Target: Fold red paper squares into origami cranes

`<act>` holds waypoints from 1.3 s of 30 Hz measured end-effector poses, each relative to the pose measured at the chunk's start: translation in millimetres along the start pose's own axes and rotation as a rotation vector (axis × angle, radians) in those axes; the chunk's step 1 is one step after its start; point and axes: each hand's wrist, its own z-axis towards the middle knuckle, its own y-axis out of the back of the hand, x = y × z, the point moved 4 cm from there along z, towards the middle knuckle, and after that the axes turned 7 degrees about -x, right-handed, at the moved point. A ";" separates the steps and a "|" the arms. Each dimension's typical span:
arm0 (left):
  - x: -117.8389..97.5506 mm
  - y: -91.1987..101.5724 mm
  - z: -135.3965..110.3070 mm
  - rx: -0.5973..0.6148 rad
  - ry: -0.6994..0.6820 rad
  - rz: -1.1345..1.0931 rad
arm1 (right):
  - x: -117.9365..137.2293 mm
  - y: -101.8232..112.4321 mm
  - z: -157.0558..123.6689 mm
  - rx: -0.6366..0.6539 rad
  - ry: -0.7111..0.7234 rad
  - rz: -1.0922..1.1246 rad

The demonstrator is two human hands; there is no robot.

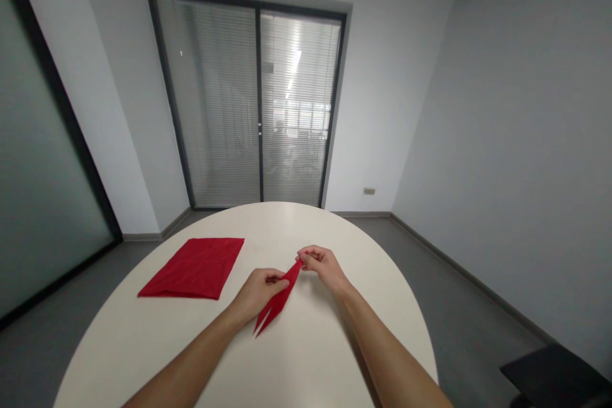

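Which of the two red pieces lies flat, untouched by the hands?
The broad four-sided piece, at left on the table. The narrow folded piece, ending in two points, is held by the left hand and right hand.

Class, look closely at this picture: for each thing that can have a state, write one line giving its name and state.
Folded red piece: folded narrow, held, split into two points at its near end
Flat red piece: lying on the table, creased
Left hand: pinching the folded piece's middle
Right hand: pinching its far tip
Blinds: lowered
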 end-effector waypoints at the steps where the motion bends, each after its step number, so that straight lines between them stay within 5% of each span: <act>1: -0.5 0.3 -0.2 -0.004 0.009 0.014 | -0.3 2.3 0.8 -0.028 -0.004 0.017; 5: -1.7 1.2 0.8 -0.037 -0.008 0.039 | -3.0 6.3 1.2 -0.062 -0.039 0.077; 10: -0.4 1.5 4.3 -0.063 -0.044 0.006 | -7.4 -6.2 -4.3 0.126 -0.109 0.028; 15: -3.8 4.9 4.5 -0.145 -0.040 -0.030 | -4.6 -15.7 -7.3 0.091 -0.054 0.037; 21: -3.9 10.8 6.9 -0.228 -0.055 -0.136 | -9.8 -35.2 -14.6 0.246 -0.089 0.005; 28: 3.0 7.2 5.8 -0.193 0.082 -0.296 | -11.1 -18.8 -9.5 0.199 -0.070 -0.039; 33: 5.7 6.9 7.7 -0.254 0.097 -0.272 | -19.2 -21.1 -9.8 0.286 -0.131 -0.005; 39: 7.1 2.0 7.9 -0.203 0.084 -0.301 | -22.4 -15.1 -6.2 0.226 -0.107 -0.013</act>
